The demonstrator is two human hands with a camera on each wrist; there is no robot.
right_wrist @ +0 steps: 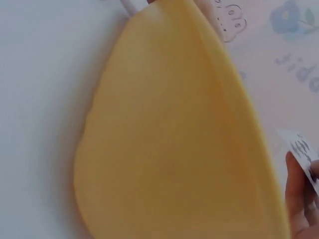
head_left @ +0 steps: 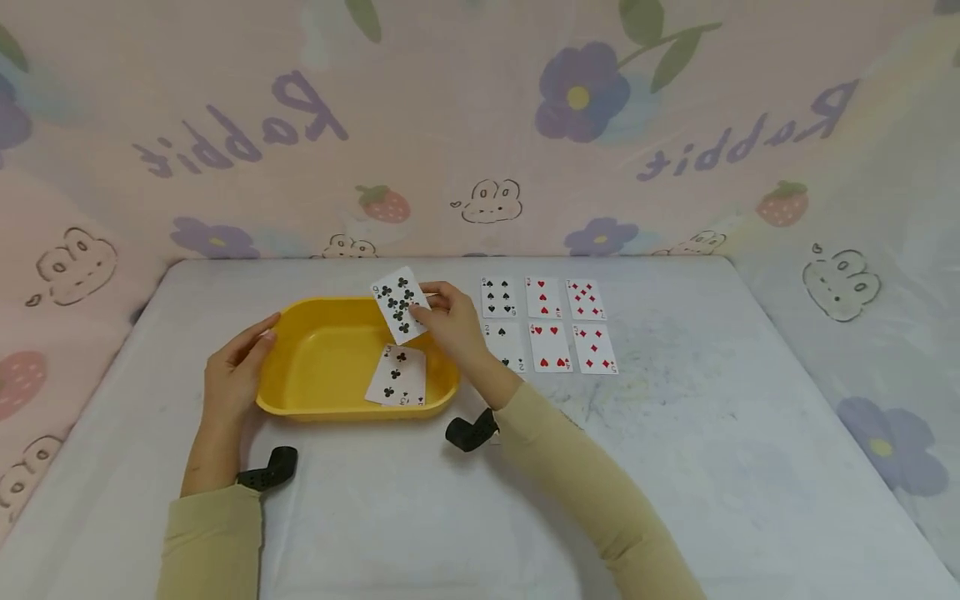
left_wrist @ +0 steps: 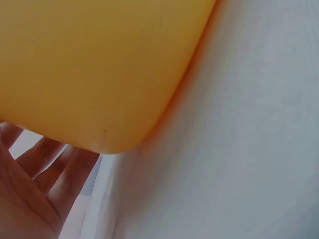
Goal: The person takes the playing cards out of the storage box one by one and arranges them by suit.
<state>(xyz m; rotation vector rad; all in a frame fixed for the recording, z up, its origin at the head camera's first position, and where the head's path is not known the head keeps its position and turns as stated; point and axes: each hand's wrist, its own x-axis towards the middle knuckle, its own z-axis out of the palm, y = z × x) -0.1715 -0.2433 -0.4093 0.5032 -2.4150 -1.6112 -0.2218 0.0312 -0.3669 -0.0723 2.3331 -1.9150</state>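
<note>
In the head view my left hand (head_left: pixel 228 375) holds the left rim of a yellow plastic basin (head_left: pixel 300 410); the left wrist view shows its fingers (left_wrist: pixel 70 174) against the outer wall. Above the basin's right end, my right hand (head_left: pixel 453 325) pinches a clubs playing card (head_left: pixel 396 302) between thumb and fingers, face visible. Its exact number is partly covered by the thumb. Inside the basin, at the right, lies a three of clubs (head_left: pixel 397 375), face up. The right wrist view catches the held card (right_wrist: pixel 301 152) at its right edge, beyond the basin wall.
Right of the basin, several face-up cards lie in two rows, among them a six of spades (head_left: pixel 498 297), a four of hearts (head_left: pixel 551 346) and a five of diamonds (head_left: pixel 596 348). A white cloth (head_left: pixel 712 467) covers the table; a patterned curtain (head_left: pixel 450 125) hangs behind.
</note>
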